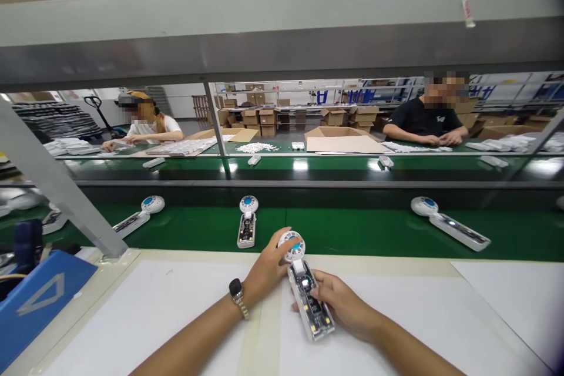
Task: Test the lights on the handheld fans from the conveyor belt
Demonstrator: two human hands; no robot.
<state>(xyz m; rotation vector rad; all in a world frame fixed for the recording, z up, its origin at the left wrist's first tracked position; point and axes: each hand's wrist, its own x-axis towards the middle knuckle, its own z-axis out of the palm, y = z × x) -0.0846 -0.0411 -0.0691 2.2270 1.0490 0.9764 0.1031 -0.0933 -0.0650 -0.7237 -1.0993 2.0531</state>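
- I have the white gadget [304,289] just below and right of the middle of the frame, slanted, its round head toward the upper left and its foot toward the lower right.
- My left grip [272,258] is curled about the round head, one finger lying across its blue centre.
- My right grip [341,302] pinches the body from the right, thumb on the clear front, other fingers passing behind. A small white light glows above the thumb.
- I see a watch [236,289] on my left wrist, lower centre of the frame.
- Below my grips is the table [261,329], partly covered with white sheets [185,282]; I cannot tell whether the gadget's foot touches it.
- Across the middle of the frame runs a green belt [348,223]. Three similar gadgets show clearly on it: one near my left grip [247,226], one farther left [152,205], one at the right [460,233].
- A blue box [48,299] stands at the lower left.
- One co-worker in a white top [152,127] sits upper left; another in black [425,123], upper right. Between them are a pile of small white parts [256,147] and an open carton [341,144].
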